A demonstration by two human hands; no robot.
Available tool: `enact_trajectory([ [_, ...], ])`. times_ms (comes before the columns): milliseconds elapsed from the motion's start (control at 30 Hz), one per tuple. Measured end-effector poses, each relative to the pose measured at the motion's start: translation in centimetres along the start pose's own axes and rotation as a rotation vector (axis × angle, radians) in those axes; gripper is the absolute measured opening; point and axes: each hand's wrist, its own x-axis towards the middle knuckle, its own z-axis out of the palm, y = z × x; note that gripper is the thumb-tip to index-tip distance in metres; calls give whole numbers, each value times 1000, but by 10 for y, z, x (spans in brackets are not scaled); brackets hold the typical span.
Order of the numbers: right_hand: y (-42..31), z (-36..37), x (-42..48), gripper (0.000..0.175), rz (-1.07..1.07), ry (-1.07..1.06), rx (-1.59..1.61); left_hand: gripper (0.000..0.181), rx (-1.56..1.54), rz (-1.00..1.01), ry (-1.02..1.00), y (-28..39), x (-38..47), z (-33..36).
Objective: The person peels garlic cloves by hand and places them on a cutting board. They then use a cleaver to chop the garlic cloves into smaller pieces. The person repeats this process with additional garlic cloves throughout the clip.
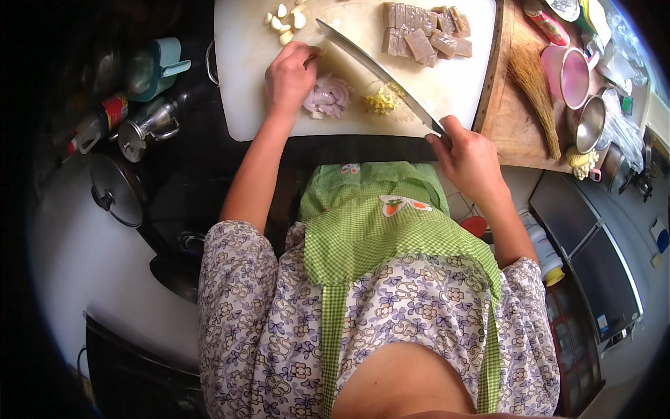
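My right hand (471, 154) grips the handle of a kitchen knife (374, 68). Its long blade points up and left across a white cutting board (251, 115). Near the blade's far half, my left hand (290, 76) rests over the board with fingers bent together; whether they hold a piece is hidden. Peeled garlic cloves (285, 23) lie just beyond that hand. Sliced shallot or onion (330, 97) is heaped beside my left wrist. Under the blade's near half sits a small pile of minced yellow bits (382, 101), probably ginger or garlic. Grey-brown jelly-like slabs (411, 31), cut into slices, occupy the far right.
Right of the board, a wooden surface (515, 125) holds a straw brush (534, 89), a pink mug (566, 76) and a metal bowl (590, 124). Leftward stand a teal pitcher (157, 68), a metal pot (138, 136), a bottle (99, 123) and a glass lid (118, 191).
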Motion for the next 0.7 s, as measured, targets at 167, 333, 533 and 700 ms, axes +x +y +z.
enact_trajectory([
  [167, -5, 0, -11, 26, -18, 22, -36, 16, -103, -141, 20, 9, -3, 5],
  [333, -13, 5, -16, 23, -26, 51, -30, 14, -126, -147, 36, 7, -5, 4],
  [533, -16, 7, -14, 20, -35, 44, -90, 14, -115, -88, 36, 10, -3, 2],
  [700, -14, 8, -12, 21, -48, 25, -139, 14, -154, -94, 51, 10, -2, 2],
])
